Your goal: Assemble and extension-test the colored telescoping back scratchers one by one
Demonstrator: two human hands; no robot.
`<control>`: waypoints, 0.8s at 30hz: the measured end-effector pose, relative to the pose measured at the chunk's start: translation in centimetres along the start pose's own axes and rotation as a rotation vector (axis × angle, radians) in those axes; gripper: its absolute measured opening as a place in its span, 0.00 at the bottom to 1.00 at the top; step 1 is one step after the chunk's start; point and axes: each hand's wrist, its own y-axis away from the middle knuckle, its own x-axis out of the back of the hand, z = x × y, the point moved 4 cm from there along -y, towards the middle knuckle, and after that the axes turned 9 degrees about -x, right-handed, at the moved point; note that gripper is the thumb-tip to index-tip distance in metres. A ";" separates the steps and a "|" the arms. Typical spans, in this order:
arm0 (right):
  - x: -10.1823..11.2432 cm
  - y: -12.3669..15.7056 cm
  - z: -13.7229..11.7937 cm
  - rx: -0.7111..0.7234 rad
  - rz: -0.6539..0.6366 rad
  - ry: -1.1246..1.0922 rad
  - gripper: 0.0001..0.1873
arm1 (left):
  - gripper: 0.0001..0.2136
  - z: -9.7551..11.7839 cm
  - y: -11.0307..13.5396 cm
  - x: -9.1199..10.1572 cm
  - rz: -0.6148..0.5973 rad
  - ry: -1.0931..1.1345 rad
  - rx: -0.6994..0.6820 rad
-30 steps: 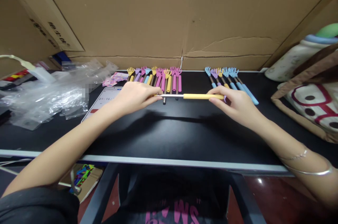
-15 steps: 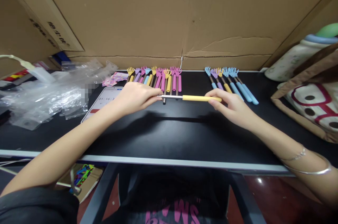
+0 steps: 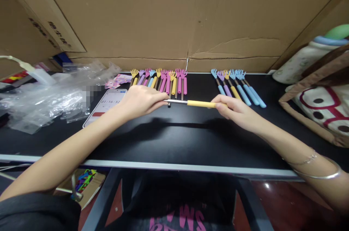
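My left hand (image 3: 144, 99) is closed in a pinch on the metal shaft (image 3: 178, 101) of a back scratcher. My right hand (image 3: 236, 111) grips the far end of its yellow handle (image 3: 200, 104). The back scratcher is held almost level above the black tabletop, and its claw end cannot be seen. Behind my left hand lies a row of small claw-headed back scratchers (image 3: 163, 80) in pink, yellow, purple and blue. Another group of back scratchers (image 3: 237, 85), mostly blue, lies beyond my right hand.
Clear plastic bags (image 3: 54, 96) are heaped at the left, next to a phone (image 3: 105, 105) showing a timer. A brown-trimmed bag (image 3: 321, 104) and a bottle (image 3: 297, 60) stand at the right. Cardboard (image 3: 163, 16) walls the back. Below the table's edge sits a box of colourful pieces (image 3: 87, 180).
Both hands stay on the back scratcher. Its right end has dipped slightly, and my right fingers now cover the handle's end more.
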 end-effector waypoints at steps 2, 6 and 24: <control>-0.4 -0.1 0.5 -0.053 -0.080 -0.090 0.23 | 0.22 0.3 -0.1 0.1 0.036 -0.015 -0.028; -1.0 -0.2 1.0 -0.130 -0.245 -0.269 0.24 | 0.20 0.8 -0.2 0.3 0.052 -0.023 -0.075; -0.3 0.0 -0.3 0.047 0.076 0.141 0.19 | 0.29 0.1 0.0 -1.1 -0.129 0.151 0.060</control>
